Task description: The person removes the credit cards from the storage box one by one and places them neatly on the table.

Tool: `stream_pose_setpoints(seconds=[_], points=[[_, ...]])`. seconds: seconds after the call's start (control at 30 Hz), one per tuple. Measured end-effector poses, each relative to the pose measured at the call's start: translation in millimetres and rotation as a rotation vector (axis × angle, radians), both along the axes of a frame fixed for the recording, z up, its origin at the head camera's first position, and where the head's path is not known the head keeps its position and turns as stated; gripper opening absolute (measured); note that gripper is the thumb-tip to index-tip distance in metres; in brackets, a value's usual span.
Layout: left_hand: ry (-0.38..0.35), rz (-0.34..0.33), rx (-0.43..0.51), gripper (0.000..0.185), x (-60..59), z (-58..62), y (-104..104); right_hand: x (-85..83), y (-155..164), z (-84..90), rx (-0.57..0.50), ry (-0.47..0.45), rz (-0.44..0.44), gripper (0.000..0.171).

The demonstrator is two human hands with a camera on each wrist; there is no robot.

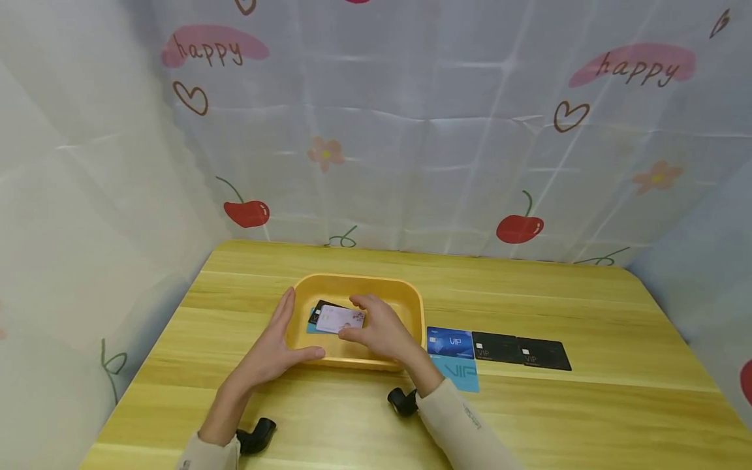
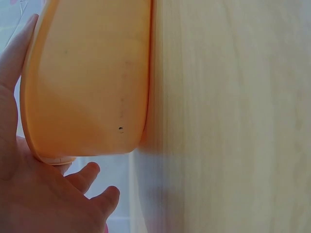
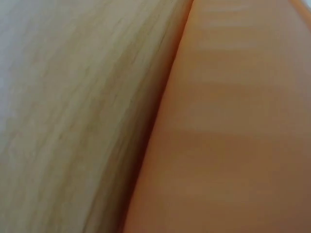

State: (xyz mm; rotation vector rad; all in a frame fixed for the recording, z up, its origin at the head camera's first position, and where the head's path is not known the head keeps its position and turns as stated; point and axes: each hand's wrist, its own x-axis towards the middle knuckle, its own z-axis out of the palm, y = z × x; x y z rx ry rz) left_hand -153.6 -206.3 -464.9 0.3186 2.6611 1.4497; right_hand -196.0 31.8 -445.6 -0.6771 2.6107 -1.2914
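The right hand [image 1: 382, 333] pinches a white card [image 1: 339, 319] inside the yellow tray [image 1: 411, 301], over other cards. The left hand [image 1: 276, 346], fingers straight, presses the tray's left wall.

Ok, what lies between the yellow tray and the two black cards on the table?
In the head view, a dark blue VIP card lies between the yellow tray and the black cards.

One yellow tray [image 1: 414, 307]; three cards inside it; four cards on the table [image 1: 587, 326]; two hands.
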Motion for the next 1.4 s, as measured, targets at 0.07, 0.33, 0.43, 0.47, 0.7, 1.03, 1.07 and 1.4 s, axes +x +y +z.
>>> stream_pose_setpoints(seconds=[0.07,0.33,0.43,0.47,0.7,1.03,1.07,1.4], points=[[0.002,-0.002,0.003,0.12,0.2,0.4,-0.3,-0.7,-0.9,0.9,0.007,-0.005,-0.005,0.069],[0.008,-0.004,0.003,0.12,-0.7,-1.6,-0.4,-7.0,-4.0,2.3,0.036,-0.027,-0.008,0.069],[0.007,-0.002,-0.004,0.12,-0.5,-1.2,-0.8,-9.3,-5.7,2.0,0.047,-0.03,-0.003,0.069],[0.007,0.001,-0.005,0.121,-0.3,-1.1,-1.0,-10.1,-6.6,1.7,0.049,-0.032,-0.001,0.069],[0.006,0.004,-0.007,0.121,-0.7,-1.0,-1.8,-14.8,-12.2,0.0,0.124,-0.03,-0.003,0.072],[0.009,0.007,-0.011,0.122,-0.8,-0.2,-0.8,-23.2,-19.5,-10.0,0.369,0.024,0.016,0.074],[0.008,0.009,-0.013,0.122,-0.9,-0.2,-1.0,-23.9,-20.5,-10.9,0.387,0.031,0.015,0.072],[0.009,0.009,-0.017,0.121,-2.0,0.9,-0.6,-27.2,-29.8,-10.1,0.443,0.087,-0.011,0.062]])
